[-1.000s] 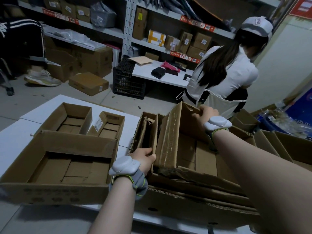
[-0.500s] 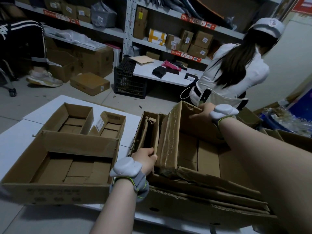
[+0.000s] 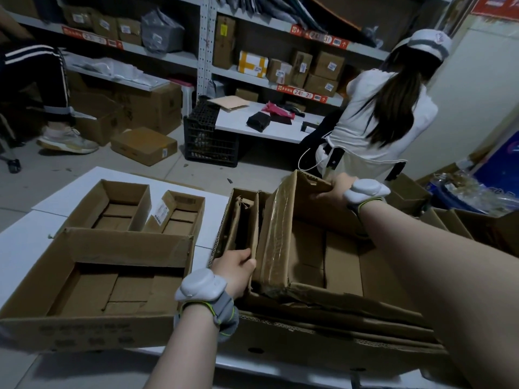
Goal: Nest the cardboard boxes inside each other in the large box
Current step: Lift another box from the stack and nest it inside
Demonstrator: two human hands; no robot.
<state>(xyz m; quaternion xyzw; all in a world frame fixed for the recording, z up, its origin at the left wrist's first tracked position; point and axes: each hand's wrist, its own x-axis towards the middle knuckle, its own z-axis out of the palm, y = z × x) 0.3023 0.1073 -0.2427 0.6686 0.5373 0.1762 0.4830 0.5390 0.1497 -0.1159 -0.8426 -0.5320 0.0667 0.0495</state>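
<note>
Cardboard mid box tilted into large box: your right grip clamps its far wall, left grip holds narrow box clear.

Slid right hand slightly left along far wall of taped box, grip reaching further over its top edge. Raised right wrist level with knuckles, forearm covering more of the box's right side. Saw person in white sway right, then back part-way, torso ending further right than before.
</note>
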